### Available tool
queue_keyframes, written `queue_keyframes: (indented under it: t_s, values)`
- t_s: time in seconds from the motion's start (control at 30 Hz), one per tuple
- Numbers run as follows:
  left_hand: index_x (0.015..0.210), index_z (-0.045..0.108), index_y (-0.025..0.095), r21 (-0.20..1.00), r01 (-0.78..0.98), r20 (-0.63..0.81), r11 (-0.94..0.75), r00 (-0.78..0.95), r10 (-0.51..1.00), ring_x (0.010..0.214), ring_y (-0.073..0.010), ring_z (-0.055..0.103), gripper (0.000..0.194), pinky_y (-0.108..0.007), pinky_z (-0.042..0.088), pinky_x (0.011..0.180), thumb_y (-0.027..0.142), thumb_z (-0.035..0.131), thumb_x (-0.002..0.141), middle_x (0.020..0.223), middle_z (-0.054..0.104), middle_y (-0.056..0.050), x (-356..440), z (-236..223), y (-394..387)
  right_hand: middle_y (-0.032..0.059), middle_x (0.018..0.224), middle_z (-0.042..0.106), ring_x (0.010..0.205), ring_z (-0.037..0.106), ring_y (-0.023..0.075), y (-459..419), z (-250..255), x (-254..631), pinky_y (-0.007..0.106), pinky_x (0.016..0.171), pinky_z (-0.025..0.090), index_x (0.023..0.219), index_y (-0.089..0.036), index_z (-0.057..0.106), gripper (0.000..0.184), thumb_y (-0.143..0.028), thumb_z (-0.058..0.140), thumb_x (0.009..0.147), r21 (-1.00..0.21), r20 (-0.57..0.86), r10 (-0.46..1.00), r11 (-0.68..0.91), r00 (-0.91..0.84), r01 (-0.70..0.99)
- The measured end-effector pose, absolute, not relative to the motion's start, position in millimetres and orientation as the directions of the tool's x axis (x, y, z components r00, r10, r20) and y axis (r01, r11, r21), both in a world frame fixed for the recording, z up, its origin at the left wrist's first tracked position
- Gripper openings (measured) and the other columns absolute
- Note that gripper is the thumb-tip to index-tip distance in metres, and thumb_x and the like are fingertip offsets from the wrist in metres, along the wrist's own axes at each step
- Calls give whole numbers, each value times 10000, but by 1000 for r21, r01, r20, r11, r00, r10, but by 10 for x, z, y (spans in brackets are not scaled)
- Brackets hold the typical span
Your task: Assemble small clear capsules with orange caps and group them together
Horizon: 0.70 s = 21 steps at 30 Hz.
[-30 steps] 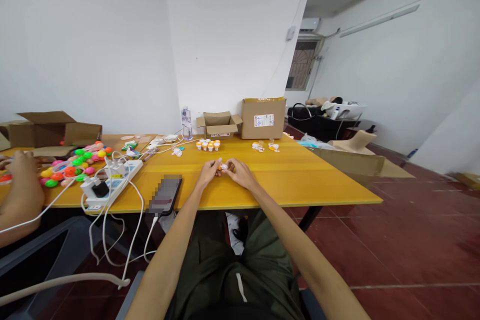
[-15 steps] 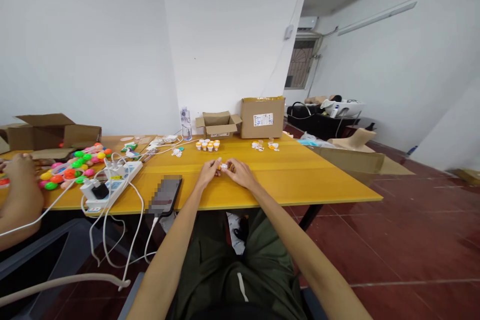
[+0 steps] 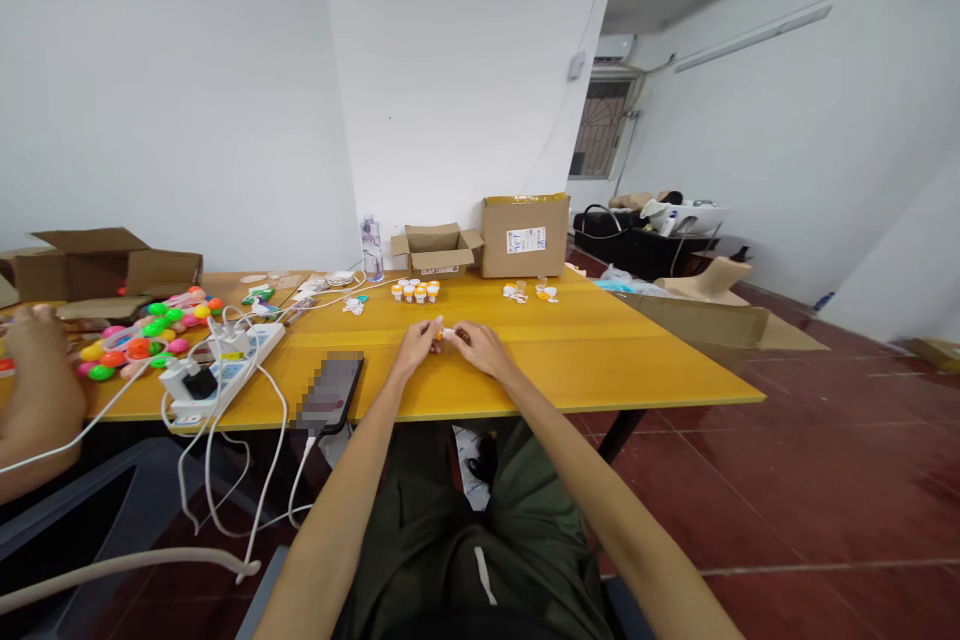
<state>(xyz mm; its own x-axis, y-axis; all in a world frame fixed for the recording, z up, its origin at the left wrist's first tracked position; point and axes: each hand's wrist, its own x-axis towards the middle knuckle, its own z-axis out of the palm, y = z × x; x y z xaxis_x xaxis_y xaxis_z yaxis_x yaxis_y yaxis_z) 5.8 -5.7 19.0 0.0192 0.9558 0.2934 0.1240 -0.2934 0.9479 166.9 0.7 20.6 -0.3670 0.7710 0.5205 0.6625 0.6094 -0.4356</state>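
Note:
Above the near part of the yellow table (image 3: 585,360), my left hand (image 3: 417,344) pinches a small orange-and-white plastic container (image 3: 445,333). From the other side, the fingertips of my right hand (image 3: 481,348) close on its white end. Fingers cover most of the piece. Farther back stands a cluster of small white-and-orange containers (image 3: 415,291), several in rows. Loose orange, white and clear plastic parts (image 3: 548,293) lie to the right of them. A smaller pile of white and teal parts (image 3: 355,304) is on the left.
At the back are an open carton (image 3: 439,258), a taped box (image 3: 525,236) and a water bottle (image 3: 372,248). A phone (image 3: 335,392), a cabled power strip (image 3: 232,375) and colourful balls (image 3: 154,328) lie left, beside another person's arm (image 3: 43,380).
My right fingers have shifted slightly around the small container and now cover more of its clear-white end. Both hands stay in nearly the same place.

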Motion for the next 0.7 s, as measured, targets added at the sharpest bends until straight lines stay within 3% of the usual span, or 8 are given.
queue_keyframes:
  t_s: [0.2,0.4,0.7]
  values:
    - [602,564,190,948,111,298,-299,25,954,484,-127,567,482,-246,446,521,644,629,747,494,563,24,69,184,-56,3,820,688,675,610,155,28,181,1683,257,641,433,850,-236,620,77,-306,653,845,-478,562,733,666,-382,573]
    - [597,567,188,952,116,282,-282,14,959,473,-130,572,469,-244,442,513,624,642,754,475,558,21,61,181,-52,5,924,673,666,590,139,66,137,1690,264,672,460,909,-235,608,112,-232,662,810,-464,620,685,713,-382,525]
    - [603,571,184,954,113,278,-278,14,960,513,-135,589,480,-248,451,530,638,638,745,521,592,10,50,168,-52,25,851,696,721,618,162,51,154,1684,263,675,445,861,-228,645,147,-372,625,881,-453,581,723,669,-374,590]
